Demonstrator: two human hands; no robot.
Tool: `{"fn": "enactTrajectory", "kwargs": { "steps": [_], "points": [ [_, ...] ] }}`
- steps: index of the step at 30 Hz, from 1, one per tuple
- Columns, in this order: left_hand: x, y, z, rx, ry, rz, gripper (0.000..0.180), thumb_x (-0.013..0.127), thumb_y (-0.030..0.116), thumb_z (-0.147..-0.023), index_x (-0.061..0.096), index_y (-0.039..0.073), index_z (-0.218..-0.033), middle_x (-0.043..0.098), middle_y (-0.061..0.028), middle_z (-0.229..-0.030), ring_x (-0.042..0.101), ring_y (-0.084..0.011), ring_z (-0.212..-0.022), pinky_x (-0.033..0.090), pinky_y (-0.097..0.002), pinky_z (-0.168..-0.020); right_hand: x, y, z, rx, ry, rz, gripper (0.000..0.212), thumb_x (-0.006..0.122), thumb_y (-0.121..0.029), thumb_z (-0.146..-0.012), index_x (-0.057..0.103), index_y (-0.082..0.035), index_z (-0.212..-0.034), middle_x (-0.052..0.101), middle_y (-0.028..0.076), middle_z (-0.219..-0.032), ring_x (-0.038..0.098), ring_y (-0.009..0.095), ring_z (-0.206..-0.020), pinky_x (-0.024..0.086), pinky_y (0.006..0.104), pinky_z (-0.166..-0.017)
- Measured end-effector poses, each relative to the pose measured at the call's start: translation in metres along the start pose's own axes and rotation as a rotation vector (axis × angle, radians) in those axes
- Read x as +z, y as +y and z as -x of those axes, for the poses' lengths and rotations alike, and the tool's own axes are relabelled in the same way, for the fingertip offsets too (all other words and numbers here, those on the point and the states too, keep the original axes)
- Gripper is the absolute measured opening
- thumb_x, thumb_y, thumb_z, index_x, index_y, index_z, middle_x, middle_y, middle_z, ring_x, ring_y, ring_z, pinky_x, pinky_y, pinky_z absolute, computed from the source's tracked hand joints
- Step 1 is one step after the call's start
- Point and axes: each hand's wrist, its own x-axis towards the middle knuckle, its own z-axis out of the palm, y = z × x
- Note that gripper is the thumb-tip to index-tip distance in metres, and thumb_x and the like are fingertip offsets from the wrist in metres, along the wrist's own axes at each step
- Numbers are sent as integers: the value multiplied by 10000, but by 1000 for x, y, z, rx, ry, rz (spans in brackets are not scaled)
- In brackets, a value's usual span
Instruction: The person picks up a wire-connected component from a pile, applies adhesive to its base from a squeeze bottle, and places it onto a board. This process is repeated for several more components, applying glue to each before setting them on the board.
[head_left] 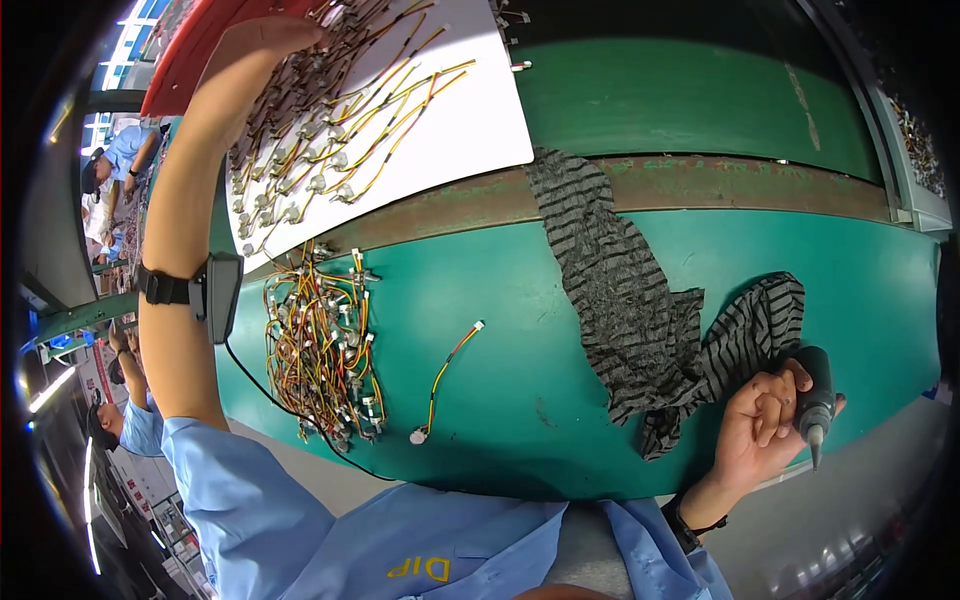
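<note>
Right grip [758,425] wraps a dark bottle [817,385], nozzle [815,436] down near the edge of the tabletop [530,400]; squeezing could cause drips. Left grip [272,36], spread or pinching I cannot tell, reaches over wired parts [318,184] on a white board [485,135]; sweeping could tangle them.

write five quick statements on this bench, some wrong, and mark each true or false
1. The right hand holds a dark bottle with a narrow tip. True.
2. The striped cloth is folded into a neat square. False: it lies crumpled and strung out.
3. A single wired part lies between the tangled pile and the striped cloth. True.
4. The tangled pile sits on the white sheet. False: it is on the green tabletop, nearer the person.
5. The left hand is near the bottle. False: it is stretched out over the far left of the white sheet, by the wired parts there.
</note>
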Motion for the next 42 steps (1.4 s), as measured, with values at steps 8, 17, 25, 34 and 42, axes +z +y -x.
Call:
{"fn": "enactTrajectory", "kwargs": {
  "steps": [8,17,25,34,42],
  "points": [
    [44,88,95,-169,-35,538,234,559,186,-878,642,-27,-927,656,-113,-1025,555,-124,-869,421,-254,-739,3,3,8,-56,-39,169,466,534,-450,-929,468,11,-906,274,15,-516,203,111,-358,405,247,-758],
    [106,161,219,-217,-2,1057,195,520,154,-896,593,-22,-941,563,-127,-1013,513,-167,-895,444,-289,-682,39,53,47,-299,-115,428,752,490,-687,-834,542,35,-1040,577,105,-756,517,180,-632,444,346,-775],
    [125,190,285,40,50,1118,166,503,120,-890,537,-25,-963,505,-177,-1022,502,-227,-892,469,-338,-692,52,74,93,-324,-504,638,925,511,-814,-710,545,37,-1073,455,46,-670,381,149,-534,318,393,-968],
    [127,206,315,143,70,1068,157,509,132,-880,531,-14,-934,496,-178,-1000,505,-241,-886,483,-354,-703,51,70,108,-397,-895,713,998,461,-842,-711,484,48,-1163,465,61,-665,397,156,-502,298,435,-1021],
    [130,211,316,179,54,1081,151,521,149,-873,530,2,-906,500,-169,-975,522,-254,-875,486,-360,-699,48,60,106,-339,-1033,783,1006,468,-826,-724,468,68,-1188,475,72,-676,435,165,-508,257,435,-1090]
  ]
}}
